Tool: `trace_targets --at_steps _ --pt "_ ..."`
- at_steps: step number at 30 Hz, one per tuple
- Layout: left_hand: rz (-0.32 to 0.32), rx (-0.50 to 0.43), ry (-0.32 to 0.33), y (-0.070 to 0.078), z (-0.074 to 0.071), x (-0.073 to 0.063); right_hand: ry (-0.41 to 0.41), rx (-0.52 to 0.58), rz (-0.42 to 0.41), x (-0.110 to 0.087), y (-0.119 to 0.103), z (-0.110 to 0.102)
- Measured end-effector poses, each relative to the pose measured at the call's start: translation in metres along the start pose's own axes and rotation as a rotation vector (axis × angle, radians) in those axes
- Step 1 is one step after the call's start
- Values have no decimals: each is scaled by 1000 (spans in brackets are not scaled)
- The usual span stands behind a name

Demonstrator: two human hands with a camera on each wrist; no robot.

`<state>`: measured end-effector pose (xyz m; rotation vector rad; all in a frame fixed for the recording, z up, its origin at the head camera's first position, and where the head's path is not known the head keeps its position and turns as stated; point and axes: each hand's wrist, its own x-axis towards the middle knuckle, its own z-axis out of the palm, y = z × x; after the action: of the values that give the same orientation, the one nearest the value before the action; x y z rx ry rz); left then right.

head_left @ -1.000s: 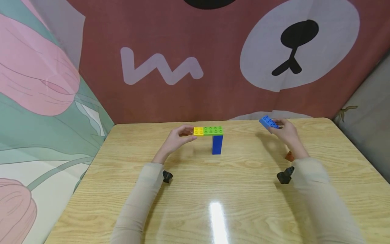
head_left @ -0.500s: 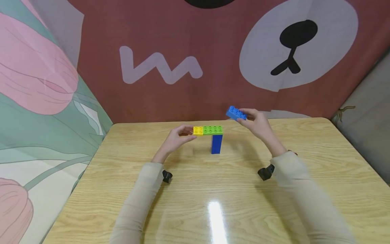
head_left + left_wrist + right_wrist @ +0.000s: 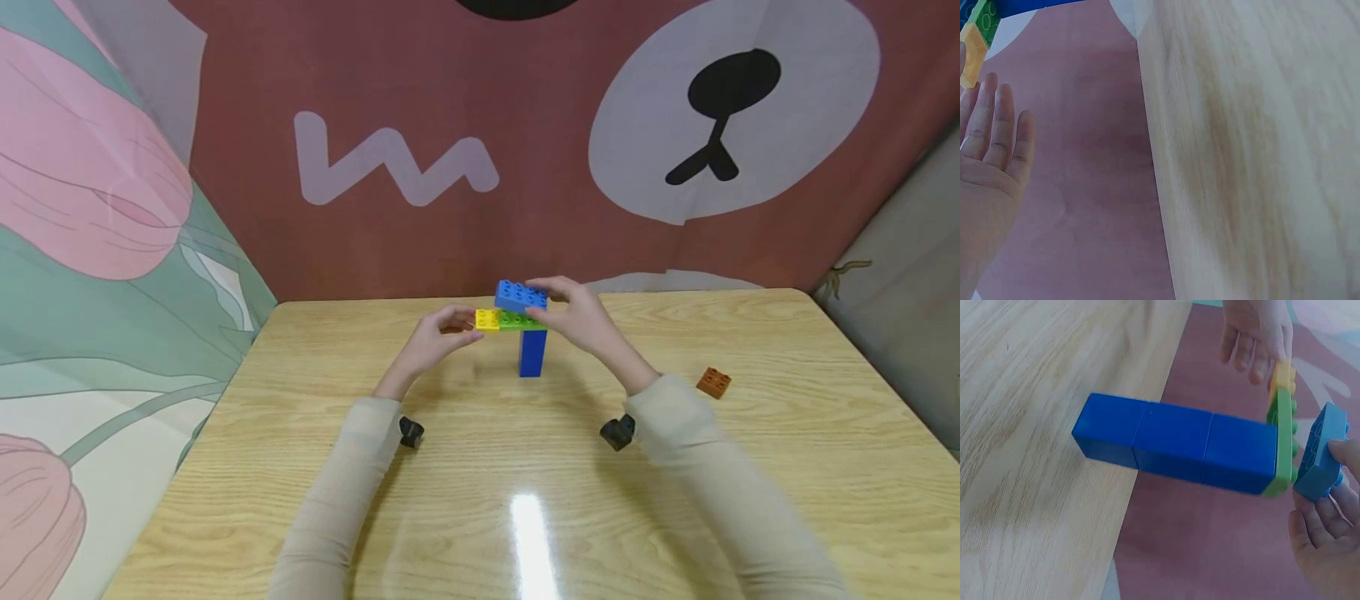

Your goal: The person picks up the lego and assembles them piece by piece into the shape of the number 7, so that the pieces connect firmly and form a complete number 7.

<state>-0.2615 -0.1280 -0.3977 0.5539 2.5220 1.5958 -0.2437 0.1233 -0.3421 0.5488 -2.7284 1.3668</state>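
Observation:
A column of dark blue bricks (image 3: 1172,440) stands upright on the table. On its top lies a flat green brick (image 3: 1282,440) that juts out to the left, with a yellow brick (image 3: 487,320) at its far end. My left hand (image 3: 437,340) pinches that yellow brick between thumb and fingers. In my right hand (image 3: 585,321) I grip a lighter blue brick (image 3: 517,295) by its right end. It is tilted just above the green brick; the right wrist view shows a gap between them at one end.
An orange-brown brick (image 3: 713,382) lies on the wooden table (image 3: 465,483) at the right. A printed cloth (image 3: 390,250) hangs behind the table's back edge. Dark wrist cameras (image 3: 618,432) stick out below both sleeves.
My right hand has carried the lighter blue brick leftward from the right side to over the green brick. The orange-brown brick has come into full view. My left hand has stayed put.

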Motion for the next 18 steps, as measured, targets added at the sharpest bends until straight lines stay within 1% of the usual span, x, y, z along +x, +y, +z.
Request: trace_targets --at_steps 6,12,18 --pt "11 -3 2 0 0 -1 -23 -54 -39 3 -9 11" --pt "16 2 5 0 1 0 -32 -58 -49 4 -11 15" --pt "-2 -9 -3 0 2 1 -37 -64 -55 5 -9 18"
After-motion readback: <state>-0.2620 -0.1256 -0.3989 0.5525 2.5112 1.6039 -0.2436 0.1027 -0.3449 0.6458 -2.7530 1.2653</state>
